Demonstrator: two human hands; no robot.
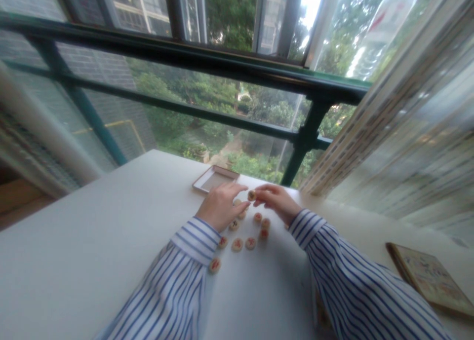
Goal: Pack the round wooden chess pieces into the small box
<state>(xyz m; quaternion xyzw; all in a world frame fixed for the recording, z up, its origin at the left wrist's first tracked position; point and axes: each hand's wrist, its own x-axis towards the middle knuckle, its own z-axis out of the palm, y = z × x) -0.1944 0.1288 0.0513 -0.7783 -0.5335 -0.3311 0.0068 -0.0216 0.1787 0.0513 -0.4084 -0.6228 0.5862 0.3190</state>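
Observation:
My right hand [277, 200] pinches a round wooden Chinese chess piece [252, 195] between thumb and fingertips, its dark-marked face toward me. Close to its left, my left hand [222, 204] curves with thumb and index finger apart. Behind and below that hand's fingers, partly hidden, stand more pieces [242, 214]. A piece with a black character [234, 225] lies by the left wrist. Red-marked pieces are spread nearer to me, among them one in the middle [237, 245] and one by the left cuff [215, 265]. To the right, a few pieces [265, 223] sit close together.
A shallow open box tray [200, 183] lies at the white table's [111, 231] far edge. On the right rests a flat, picture-covered box or lid [431, 276]. Another object is partly hidden under my right forearm. A green railing [185, 58] and windows stand beyond the table.

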